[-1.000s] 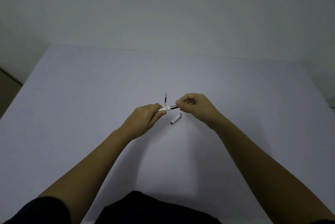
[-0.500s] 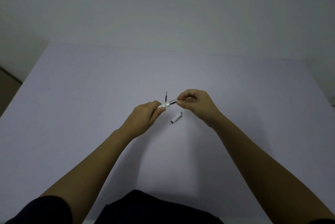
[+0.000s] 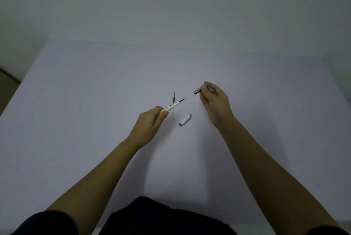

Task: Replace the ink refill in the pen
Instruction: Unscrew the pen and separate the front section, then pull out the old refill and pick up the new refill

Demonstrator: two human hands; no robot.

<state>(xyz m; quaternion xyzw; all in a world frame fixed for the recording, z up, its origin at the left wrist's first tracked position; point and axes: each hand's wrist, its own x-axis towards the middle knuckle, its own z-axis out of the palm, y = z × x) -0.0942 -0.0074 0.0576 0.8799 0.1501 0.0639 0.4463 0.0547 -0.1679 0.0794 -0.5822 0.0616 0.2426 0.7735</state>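
Observation:
My left hand (image 3: 150, 123) grips the white pen barrel (image 3: 168, 108) just above the table, and the ink refill (image 3: 180, 101) sticks out of its open end toward the right. My right hand (image 3: 215, 104) pinches the grey grip section (image 3: 197, 90) between thumb and fingertips, well apart from the barrel. A second refill (image 3: 173, 99), dark with a yellowish lower part, lies on the table behind the barrel. The white pen cap (image 3: 185, 120) lies on the table between my hands.
The work surface is a pale lavender table (image 3: 95, 101) against a plain wall. Its left edge drops off at the far left and its right edge at the far right. My dark clothing fills the bottom of the view.
The grey grip section has come off the barrel. My right hand has carried it up and to the right, leaving the refill bare in the barrel held by my left hand.

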